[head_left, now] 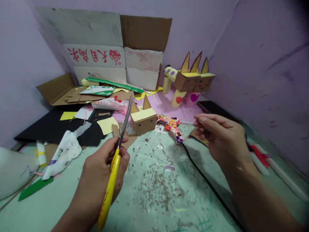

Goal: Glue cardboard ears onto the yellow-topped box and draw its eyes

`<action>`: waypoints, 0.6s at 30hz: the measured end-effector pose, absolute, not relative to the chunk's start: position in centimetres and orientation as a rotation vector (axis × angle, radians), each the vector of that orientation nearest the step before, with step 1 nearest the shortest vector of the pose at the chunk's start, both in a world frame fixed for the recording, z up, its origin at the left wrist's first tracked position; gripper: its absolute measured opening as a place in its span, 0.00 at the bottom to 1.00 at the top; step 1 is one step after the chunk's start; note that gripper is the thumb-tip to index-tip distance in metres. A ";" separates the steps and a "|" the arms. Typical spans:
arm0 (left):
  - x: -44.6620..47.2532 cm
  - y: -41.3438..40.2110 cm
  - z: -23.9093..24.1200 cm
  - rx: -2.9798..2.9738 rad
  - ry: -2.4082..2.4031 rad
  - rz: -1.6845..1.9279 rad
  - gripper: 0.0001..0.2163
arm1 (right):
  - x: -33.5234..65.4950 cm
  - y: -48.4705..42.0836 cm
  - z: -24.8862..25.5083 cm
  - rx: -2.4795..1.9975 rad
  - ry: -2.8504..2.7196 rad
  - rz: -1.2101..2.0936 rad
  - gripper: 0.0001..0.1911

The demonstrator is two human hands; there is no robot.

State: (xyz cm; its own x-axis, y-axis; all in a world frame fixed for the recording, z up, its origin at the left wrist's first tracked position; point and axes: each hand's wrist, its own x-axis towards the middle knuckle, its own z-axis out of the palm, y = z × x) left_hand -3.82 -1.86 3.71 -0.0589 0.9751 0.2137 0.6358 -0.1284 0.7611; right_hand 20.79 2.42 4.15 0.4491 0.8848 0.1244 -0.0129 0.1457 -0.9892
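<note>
My left hand (pixel 101 170) is closed around a pair of yellow-handled scissors (pixel 113 167), blades pointing up and away towards a small cardboard box head with two pointed ears (pixel 143 118). My right hand (pixel 220 137) hovers over the green floor to the right, fingers together and pointing left, resting on or just above a brown cardboard piece (pixel 198 137); whether it grips the piece I cannot tell. A patterned glue gun (pixel 172 126) lies between the box head and my right hand, its black cord (pixel 205 180) running towards me.
A cardboard animal figure on tube legs (pixel 189 80) stands at the back by the purple wall. Open cartons (pixel 116 51) sit behind scattered paper scraps, black sheet (pixel 53 125) and crumpled white tissue (pixel 66 149). White sticks (pixel 277 170) lie at right.
</note>
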 end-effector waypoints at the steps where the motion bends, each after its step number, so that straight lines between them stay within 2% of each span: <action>1: -3.9 -1.9 3.6 1.794 1.724 1.038 0.11 | 21.1 2.5 4.2 -1.251 -0.877 0.786 0.05; 5: -4.0 -1.9 3.4 1.824 1.744 1.008 0.11 | 22.2 2.7 4.0 -1.302 -0.962 0.717 0.06; 10: -3.9 -1.9 3.3 1.851 1.803 0.933 0.12 | 20.8 2.1 2.2 -1.401 -1.747 0.645 0.04; 13: -3.8 -1.9 3.3 1.889 1.825 0.915 0.12 | 19.2 1.5 0.9 -1.385 -2.131 0.539 0.08; 18: -3.9 -2.0 3.3 1.933 1.782 0.953 0.11 | 18.1 1.2 -0.3 -1.562 -2.187 0.386 0.09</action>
State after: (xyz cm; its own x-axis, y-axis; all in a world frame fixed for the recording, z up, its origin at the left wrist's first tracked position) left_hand -3.87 -1.98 3.26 -0.0139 0.9702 0.2418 0.7398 -0.1527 0.6553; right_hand 18.07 1.18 -0.27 -0.2782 0.9441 0.1769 0.8264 0.3292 -0.4568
